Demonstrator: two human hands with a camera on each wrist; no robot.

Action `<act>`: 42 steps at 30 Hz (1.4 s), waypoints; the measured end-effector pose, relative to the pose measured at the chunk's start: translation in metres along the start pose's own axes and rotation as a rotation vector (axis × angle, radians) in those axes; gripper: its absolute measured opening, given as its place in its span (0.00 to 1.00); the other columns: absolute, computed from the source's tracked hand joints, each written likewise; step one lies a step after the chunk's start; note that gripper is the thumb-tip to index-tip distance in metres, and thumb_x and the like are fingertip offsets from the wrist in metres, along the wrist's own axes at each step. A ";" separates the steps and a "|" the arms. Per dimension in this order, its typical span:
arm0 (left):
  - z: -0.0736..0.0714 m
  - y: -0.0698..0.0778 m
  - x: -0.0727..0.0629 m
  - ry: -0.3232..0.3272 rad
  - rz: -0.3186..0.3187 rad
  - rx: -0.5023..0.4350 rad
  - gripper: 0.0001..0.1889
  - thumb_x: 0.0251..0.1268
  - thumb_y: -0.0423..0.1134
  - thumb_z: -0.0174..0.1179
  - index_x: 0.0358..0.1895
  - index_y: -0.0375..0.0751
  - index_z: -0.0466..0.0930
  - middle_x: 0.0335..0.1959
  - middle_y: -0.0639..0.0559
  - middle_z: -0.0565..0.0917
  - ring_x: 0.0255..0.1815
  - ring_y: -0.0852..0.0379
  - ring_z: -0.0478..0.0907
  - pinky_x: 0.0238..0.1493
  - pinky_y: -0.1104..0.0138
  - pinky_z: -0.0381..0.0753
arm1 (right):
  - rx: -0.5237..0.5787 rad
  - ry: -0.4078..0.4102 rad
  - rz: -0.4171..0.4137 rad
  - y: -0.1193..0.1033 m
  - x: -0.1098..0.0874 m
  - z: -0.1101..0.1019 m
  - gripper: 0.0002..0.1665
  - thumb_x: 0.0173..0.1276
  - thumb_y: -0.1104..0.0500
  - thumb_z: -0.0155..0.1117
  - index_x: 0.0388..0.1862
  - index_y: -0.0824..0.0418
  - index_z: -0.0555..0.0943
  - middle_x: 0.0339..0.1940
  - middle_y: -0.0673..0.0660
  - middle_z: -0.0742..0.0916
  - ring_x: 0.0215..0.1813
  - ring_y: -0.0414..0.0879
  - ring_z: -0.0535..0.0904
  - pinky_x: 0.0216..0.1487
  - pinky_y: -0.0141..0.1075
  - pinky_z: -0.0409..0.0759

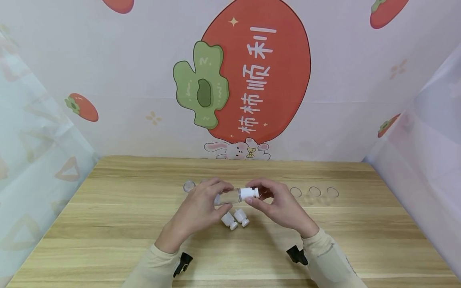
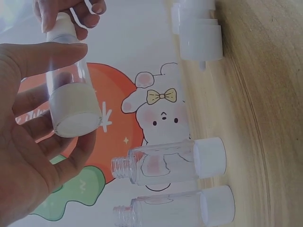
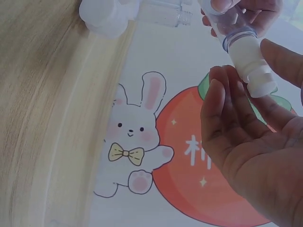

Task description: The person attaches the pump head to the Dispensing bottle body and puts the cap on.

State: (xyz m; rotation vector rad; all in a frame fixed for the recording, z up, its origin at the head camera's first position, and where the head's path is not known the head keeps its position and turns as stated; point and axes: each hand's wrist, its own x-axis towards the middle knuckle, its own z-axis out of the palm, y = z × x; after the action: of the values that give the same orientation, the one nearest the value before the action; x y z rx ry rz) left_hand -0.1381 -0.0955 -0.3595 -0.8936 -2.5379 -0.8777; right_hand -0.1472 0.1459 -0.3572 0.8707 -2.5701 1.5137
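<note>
My left hand [image 1: 198, 206] grips a clear bottle [image 1: 229, 196] with a white base [image 2: 75, 111], holding it tilted above the table. A white pump top [image 1: 248, 193] sits at the bottle's other end, and my right hand [image 1: 275, 204] pinches it between thumb and fingers. Below the hands, two loose white pump tops [image 1: 229, 221] lie side by side on the table. In the left wrist view, two more clear bottles [image 2: 165, 163] with bare threaded necks stand on the table; my left hand mostly hides them from the head view.
Several see-through round pieces with thin dark rims [image 1: 315, 191] stand in a row on the right of the wooden table [image 1: 108, 224]. One clear round piece [image 1: 189, 186] is left of the hands. A printed cloth [image 1: 137, 80] hangs behind the table.
</note>
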 end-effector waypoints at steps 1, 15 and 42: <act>0.000 0.000 0.000 0.006 0.005 0.005 0.19 0.52 0.35 0.77 0.49 0.41 0.86 0.45 0.53 0.85 0.41 0.54 0.80 0.39 0.63 0.80 | -0.008 0.000 0.009 0.000 0.000 0.000 0.13 0.68 0.58 0.72 0.50 0.57 0.84 0.39 0.47 0.87 0.37 0.44 0.82 0.45 0.38 0.84; 0.001 -0.001 0.001 -0.003 0.010 0.036 0.18 0.55 0.36 0.76 0.50 0.42 0.85 0.46 0.54 0.85 0.45 0.56 0.81 0.43 0.61 0.82 | -0.013 0.014 0.025 0.002 0.000 -0.001 0.23 0.65 0.56 0.75 0.58 0.58 0.82 0.44 0.48 0.87 0.40 0.44 0.84 0.47 0.40 0.84; 0.003 -0.002 0.002 0.025 0.032 0.113 0.18 0.55 0.35 0.76 0.50 0.44 0.85 0.45 0.55 0.84 0.46 0.55 0.81 0.48 0.60 0.82 | -0.038 0.010 0.049 0.004 0.001 0.002 0.17 0.67 0.55 0.73 0.53 0.58 0.84 0.38 0.46 0.86 0.39 0.43 0.83 0.45 0.40 0.84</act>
State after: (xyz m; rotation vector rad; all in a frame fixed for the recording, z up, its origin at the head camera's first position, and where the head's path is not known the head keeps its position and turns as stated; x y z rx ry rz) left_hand -0.1407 -0.0936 -0.3620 -0.8806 -2.5159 -0.7237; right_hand -0.1496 0.1449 -0.3613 0.7997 -2.6233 1.4716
